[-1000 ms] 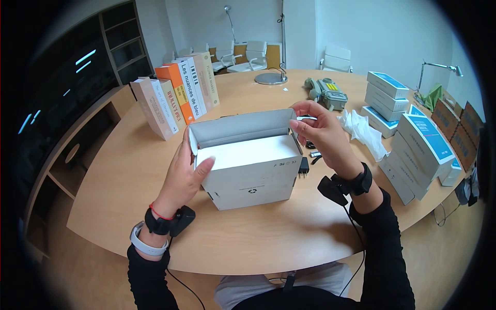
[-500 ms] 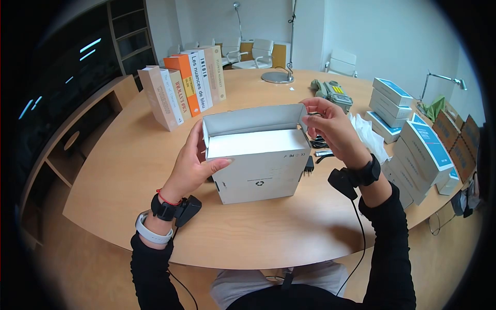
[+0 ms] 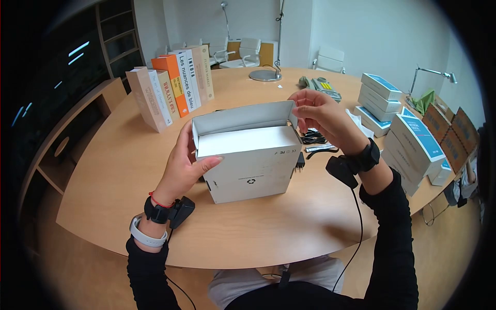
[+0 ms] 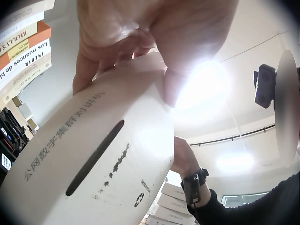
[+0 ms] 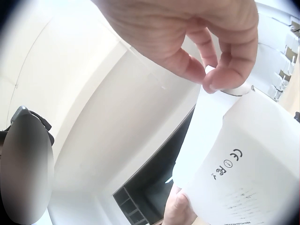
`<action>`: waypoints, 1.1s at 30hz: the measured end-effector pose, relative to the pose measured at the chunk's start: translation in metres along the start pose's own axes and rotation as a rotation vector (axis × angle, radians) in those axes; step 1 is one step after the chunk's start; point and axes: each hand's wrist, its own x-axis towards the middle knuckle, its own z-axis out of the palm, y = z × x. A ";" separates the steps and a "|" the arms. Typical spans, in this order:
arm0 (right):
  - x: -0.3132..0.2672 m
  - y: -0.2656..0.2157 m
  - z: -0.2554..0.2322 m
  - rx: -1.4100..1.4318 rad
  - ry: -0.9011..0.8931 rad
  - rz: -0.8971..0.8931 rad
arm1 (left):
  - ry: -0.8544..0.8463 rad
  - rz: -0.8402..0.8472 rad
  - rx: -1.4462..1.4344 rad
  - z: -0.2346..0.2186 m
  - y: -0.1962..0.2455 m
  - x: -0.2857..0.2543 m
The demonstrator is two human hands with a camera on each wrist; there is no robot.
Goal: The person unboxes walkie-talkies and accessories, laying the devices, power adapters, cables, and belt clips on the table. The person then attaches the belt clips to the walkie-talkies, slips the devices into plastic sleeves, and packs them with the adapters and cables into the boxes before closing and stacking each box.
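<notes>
The white box (image 3: 251, 175) is between my hands, above the near part of the table (image 3: 243, 243), open end up; I can't tell whether its lower edge touches the wood. A white panel (image 3: 248, 139) lies inside the opening, though whether it is a flap or contents I can't say.

My left hand (image 3: 183, 168) grips the left end, thumb on the printed face, fingers curled round behind. My right hand (image 3: 326, 119) pinches the small side flap (image 5: 239, 90) at the right corner between thumb and finger. I judge the step in hand to be working that open end, opening or closing it. The next move calls for a steady left grip and a light right pinch, easing the flap clear of the panel's edge without creasing it.

Just beyond the right side lie a black plug (image 3: 300, 161) and coiled cables (image 3: 312, 138). Farther right are a white plastic bag (image 3: 360, 121) and stacks of blue-topped boxes (image 3: 411, 150). Books (image 3: 175, 88) stand in a row to the left, and a lamp base (image 3: 265, 76) and a grey-green device (image 3: 320, 87) sit toward the far edge. Past the table are white chairs (image 3: 248, 54), pale walls and a dark screen (image 3: 67, 67) on the left.
</notes>
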 end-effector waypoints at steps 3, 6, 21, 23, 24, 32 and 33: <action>0.001 -0.001 0.001 0.002 0.016 0.010 | -0.002 0.008 0.026 -0.001 -0.002 0.000; 0.003 -0.002 0.002 -0.043 0.033 0.019 | 0.000 -0.016 0.004 0.000 0.000 0.000; 0.016 -0.016 0.004 -0.253 0.030 0.071 | -0.010 -0.002 0.001 0.000 0.000 0.000; 0.018 -0.016 0.003 -0.256 0.025 0.068 | -0.009 0.000 0.003 0.000 -0.001 0.000; 0.019 -0.016 0.003 -0.258 0.021 0.065 | -0.009 0.003 0.005 0.000 -0.001 0.000; 0.009 -0.012 0.007 -0.380 0.027 -0.036 | -0.023 0.002 -0.022 -0.001 -0.001 -0.001; 0.008 -0.010 0.006 -0.455 0.016 -0.094 | -0.019 -0.010 -0.015 -0.001 0.000 -0.002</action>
